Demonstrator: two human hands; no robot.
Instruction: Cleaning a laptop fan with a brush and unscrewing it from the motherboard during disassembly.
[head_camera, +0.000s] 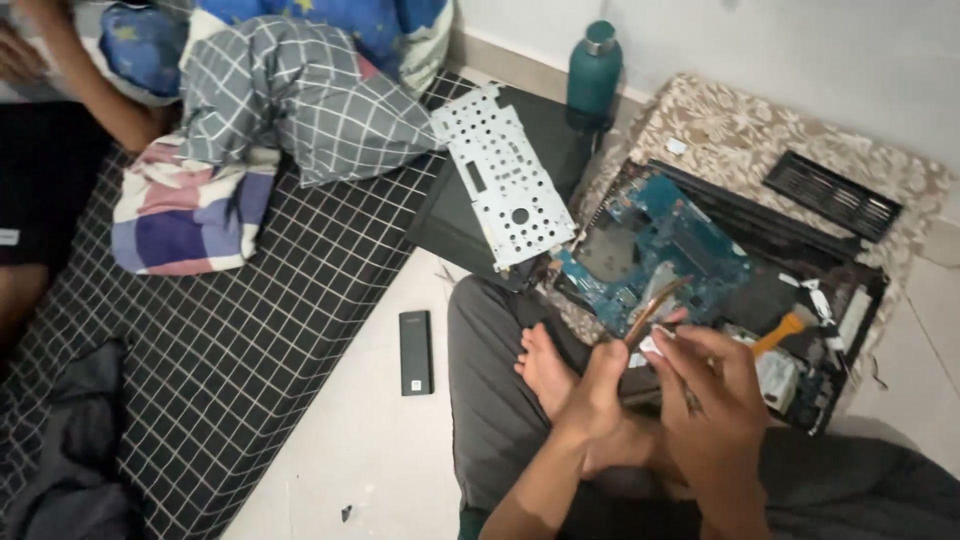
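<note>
Holding a copper heat pipe low and right of centre: left hand fingers curled around its lower end, right hand pinching a small white piece against it. The pipe slants up to the right over the blue circuit board of one opened laptop, which lies on a floral cushion at right.

Surroundings, counted:
- One perforated metal plate, centre top, leaning on a dark panel.
- One teal bottle, upright against the wall, top centre.
- One black vent grille, upper right, on the cushion.
- One small black rectangular device on the bare floor, left of the knee.
- One checked mattress across the left half, bearing one grey checked pillow and one striped cloth.
- Another person's arm, upper left.

A bare foot sits just left of the left hand.
</note>
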